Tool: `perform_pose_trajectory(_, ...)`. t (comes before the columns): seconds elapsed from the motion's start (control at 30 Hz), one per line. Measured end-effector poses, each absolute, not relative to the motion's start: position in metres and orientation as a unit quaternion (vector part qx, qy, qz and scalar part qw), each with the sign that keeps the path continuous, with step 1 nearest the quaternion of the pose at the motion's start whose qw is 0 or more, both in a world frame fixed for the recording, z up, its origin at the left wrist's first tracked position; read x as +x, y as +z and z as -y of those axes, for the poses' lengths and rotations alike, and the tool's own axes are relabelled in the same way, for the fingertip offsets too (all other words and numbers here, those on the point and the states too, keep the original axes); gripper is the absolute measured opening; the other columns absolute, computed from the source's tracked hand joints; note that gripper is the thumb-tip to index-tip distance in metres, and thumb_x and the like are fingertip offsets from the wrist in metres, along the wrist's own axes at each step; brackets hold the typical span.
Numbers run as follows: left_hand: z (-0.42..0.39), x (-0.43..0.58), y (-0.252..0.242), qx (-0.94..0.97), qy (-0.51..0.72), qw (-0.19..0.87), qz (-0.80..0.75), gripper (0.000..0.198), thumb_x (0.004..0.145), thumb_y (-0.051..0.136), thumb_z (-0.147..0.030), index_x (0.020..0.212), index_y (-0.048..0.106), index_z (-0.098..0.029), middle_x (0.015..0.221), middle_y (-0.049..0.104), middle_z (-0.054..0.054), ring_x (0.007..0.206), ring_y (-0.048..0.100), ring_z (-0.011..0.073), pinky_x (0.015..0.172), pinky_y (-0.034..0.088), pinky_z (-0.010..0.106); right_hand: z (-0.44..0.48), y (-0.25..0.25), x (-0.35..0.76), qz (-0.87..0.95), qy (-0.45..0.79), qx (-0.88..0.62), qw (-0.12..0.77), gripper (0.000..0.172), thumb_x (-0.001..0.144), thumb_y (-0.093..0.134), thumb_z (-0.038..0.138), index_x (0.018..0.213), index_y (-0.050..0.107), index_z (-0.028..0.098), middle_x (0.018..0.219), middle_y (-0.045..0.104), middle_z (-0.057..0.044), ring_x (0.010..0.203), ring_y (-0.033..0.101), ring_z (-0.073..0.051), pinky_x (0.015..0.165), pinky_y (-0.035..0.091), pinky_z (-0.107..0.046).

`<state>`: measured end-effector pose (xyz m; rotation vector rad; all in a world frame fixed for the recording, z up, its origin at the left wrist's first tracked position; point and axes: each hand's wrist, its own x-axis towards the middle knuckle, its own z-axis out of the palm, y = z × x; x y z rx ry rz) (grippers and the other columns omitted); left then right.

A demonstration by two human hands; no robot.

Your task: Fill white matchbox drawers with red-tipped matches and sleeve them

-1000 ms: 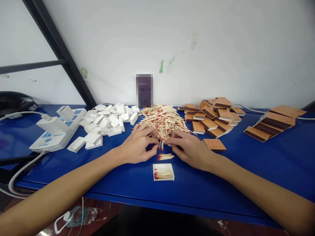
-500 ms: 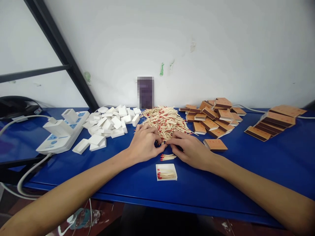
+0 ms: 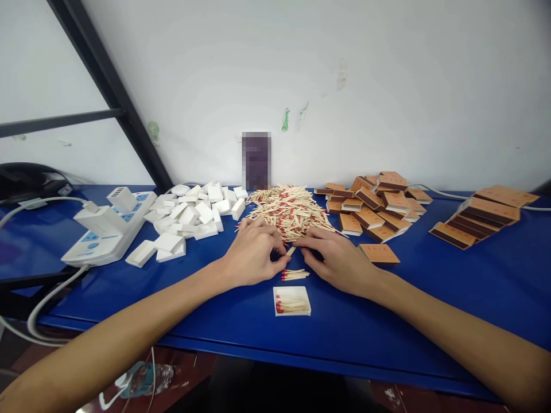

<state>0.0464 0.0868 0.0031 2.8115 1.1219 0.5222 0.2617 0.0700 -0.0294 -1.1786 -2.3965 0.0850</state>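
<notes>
A few matches (image 3: 291, 251) stick out from between the thumb and fingertips of my left hand (image 3: 253, 255), which is closed on them. My right hand (image 3: 340, 261) faces it from the other side. Its index fingertip is close to the matches' free ends, its thumb stands apart, and I see nothing in it. Just in front of both hands lies a small row of red-headed matches (image 3: 295, 275) on the table. Nearer to me is a white matchbox tray (image 3: 293, 314) with several matches in it. Behind my hands rises a large heap of loose matches (image 3: 293, 212).
Several white trays (image 3: 204, 213) are piled at the left, beside a power strip (image 3: 99, 249) with chargers. Orange matchbox sleeves (image 3: 379, 246) and more in a pile lie to the right, with another stack (image 3: 495, 209) farther out. A pixelated dark object (image 3: 256, 160) stands against the wall.
My right fingertips have drawn back slightly to the right from my left ones. The matches in my left hand now show in the gap between the hands. The row and tray look the same.
</notes>
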Motion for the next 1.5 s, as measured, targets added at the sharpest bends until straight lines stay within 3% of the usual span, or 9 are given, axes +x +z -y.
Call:
perform_pose_trajectory(0.3, -0.086, 0.04, 0.0, 0.936, 0.174, 0.068, -0.298, 0.014, 0.09, 0.065, -0.032, 0.086, 0.077, -0.025, 0.083, 0.067, 0.001, 0.092, 0.053, 0.0226, 0.084, 0.029, 0.041, -0.062, -0.02, 0.268, 0.896, 0.122, -0.363, 0.223, 0.024, 0.099, 0.045, 0.022, 0.103, 0.069, 0.02, 0.093, 0.059, -0.005, 0.084, 0.058, -0.018, 0.075, 0.045, -0.033)
perform_pose_trajectory(0.5, -0.084, 0.033, -0.001, 0.948, 0.165, 0.093, -0.256, 0.02, 0.094, 0.058, -0.028, 0.094, 0.076, -0.021, 0.087, 0.066, 0.003, 0.096, 0.052, 0.0218, 0.086, 0.031, 0.039, -0.05, -0.009, 0.267, 0.898, 0.153, -0.363, 0.198, 0.016, 0.094, 0.058, 0.032, 0.102, 0.068, 0.022, 0.097, 0.06, -0.005, 0.09, 0.058, -0.02, 0.078, 0.046, -0.034)
perform_pose_trajectory(0.9, -0.085, 0.032, 0.001, 0.951, 0.159, 0.069, -0.257, 0.025, 0.092, 0.063, -0.046, 0.094, 0.076, -0.024, 0.09, 0.065, 0.001, 0.095, 0.053, 0.0212, 0.084, 0.031, 0.038, -0.054, -0.015, 0.259, 0.877, 0.152, -0.402, 0.213, 0.004, 0.091, 0.061, 0.023, 0.089, 0.063, 0.02, 0.088, 0.06, -0.002, 0.078, 0.057, -0.016, 0.065, 0.043, -0.028)
perform_pose_trajectory(1.03, -0.084, 0.035, 0.002, 0.952, 0.141, 0.051, -0.265, 0.022, 0.092, 0.062, -0.042, 0.09, 0.071, -0.021, 0.09, 0.064, 0.003, 0.095, 0.052, 0.0225, 0.084, 0.032, 0.038, -0.053, -0.018, 0.258, 0.875, 0.146, -0.405, 0.22, 0.004, 0.09, 0.061, 0.023, 0.088, 0.062, 0.02, 0.088, 0.06, -0.003, 0.081, 0.057, -0.018, 0.067, 0.044, -0.029)
perform_pose_trajectory(1.27, -0.082, 0.037, 0.002, 0.962, 0.112, 0.025, -0.249, 0.012, 0.094, 0.054, -0.029, 0.094, 0.06, -0.019, 0.093, 0.061, 0.004, 0.094, 0.052, 0.0223, 0.085, 0.035, 0.037, -0.054, -0.019, 0.256, 0.885, 0.102, -0.388, 0.235, 0.006, 0.091, 0.063, 0.024, 0.091, 0.067, 0.02, 0.091, 0.065, -0.004, 0.089, 0.06, -0.021, 0.086, 0.043, -0.042)
perform_pose_trajectory(1.5, -0.085, 0.035, 0.002, 0.964, 0.1, 0.033, -0.244, 0.011, 0.096, 0.053, -0.027, 0.095, 0.059, -0.018, 0.095, 0.062, 0.004, 0.09, 0.053, 0.021, 0.082, 0.036, 0.035, -0.055, -0.02, 0.255, 0.889, 0.121, -0.334, 0.289, 0.008, 0.09, 0.059, 0.015, 0.095, 0.065, 0.019, 0.091, 0.069, -0.005, 0.085, 0.063, -0.018, 0.077, 0.05, -0.03)
